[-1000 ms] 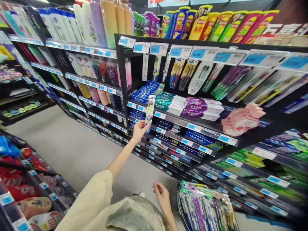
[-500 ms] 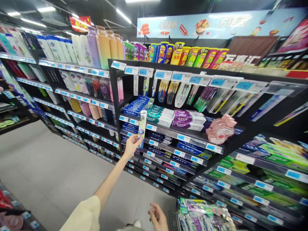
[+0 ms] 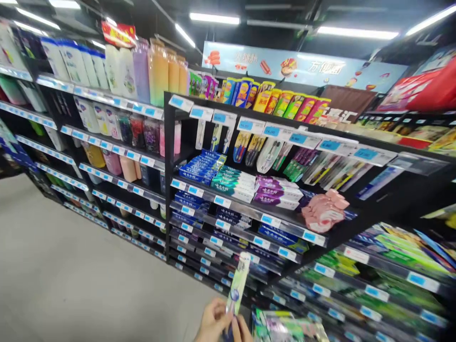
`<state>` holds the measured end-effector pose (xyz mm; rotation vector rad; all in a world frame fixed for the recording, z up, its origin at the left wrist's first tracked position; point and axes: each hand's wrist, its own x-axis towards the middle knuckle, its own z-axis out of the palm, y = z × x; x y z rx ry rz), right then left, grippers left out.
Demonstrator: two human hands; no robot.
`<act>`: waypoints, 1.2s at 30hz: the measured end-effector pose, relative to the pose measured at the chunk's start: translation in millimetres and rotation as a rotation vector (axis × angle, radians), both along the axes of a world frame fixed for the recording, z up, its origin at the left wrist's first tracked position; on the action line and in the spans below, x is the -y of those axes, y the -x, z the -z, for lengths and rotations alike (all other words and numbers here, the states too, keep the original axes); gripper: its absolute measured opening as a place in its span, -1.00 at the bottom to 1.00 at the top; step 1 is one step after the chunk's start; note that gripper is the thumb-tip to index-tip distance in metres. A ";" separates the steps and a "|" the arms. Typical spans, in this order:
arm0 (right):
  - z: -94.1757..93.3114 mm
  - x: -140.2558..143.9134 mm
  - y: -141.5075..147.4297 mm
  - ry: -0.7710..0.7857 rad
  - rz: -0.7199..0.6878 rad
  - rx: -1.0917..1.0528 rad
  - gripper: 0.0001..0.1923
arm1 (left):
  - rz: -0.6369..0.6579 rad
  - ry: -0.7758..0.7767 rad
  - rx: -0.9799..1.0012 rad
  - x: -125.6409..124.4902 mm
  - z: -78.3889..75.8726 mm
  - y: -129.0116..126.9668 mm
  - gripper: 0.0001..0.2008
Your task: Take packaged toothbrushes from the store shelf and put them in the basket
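A long, narrow toothbrush pack [image 3: 238, 284], pale green and white with a round blue mark, stands tilted near the bottom middle of the head view. Its top leans to the right. My left hand [image 3: 213, 321] grips its lower end from the left, thumb across the front. From the right, my right hand [image 3: 242, 328] has its fingers closed on the same lower end, partly cut off by the frame's bottom edge. Beyond the pack, more toothbrush packs [image 3: 270, 154] hang from hooks above stacked toothpaste boxes [image 3: 233, 183].
Close to my right hand is a container heaped with packaged toothbrushes [image 3: 285, 327]. Black shelving [image 3: 170, 190] with blue price tags runs across the view. A pink plush-like item [image 3: 325, 211] sits on a shelf at right. Grey floor [image 3: 107, 285] lies on the left.
My left hand has brought the toothbrush pack down and toward me from in front of the shelf. My right hand, earlier apart from it, now holds it too. The view has shifted slightly.
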<state>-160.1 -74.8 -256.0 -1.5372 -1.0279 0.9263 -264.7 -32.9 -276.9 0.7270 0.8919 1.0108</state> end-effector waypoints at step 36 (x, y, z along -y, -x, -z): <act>-297.3 -359.5 91.7 -0.414 -0.577 -0.039 -0.67 | -0.286 -0.876 -0.635 -281.8 -218.0 178.0 -0.71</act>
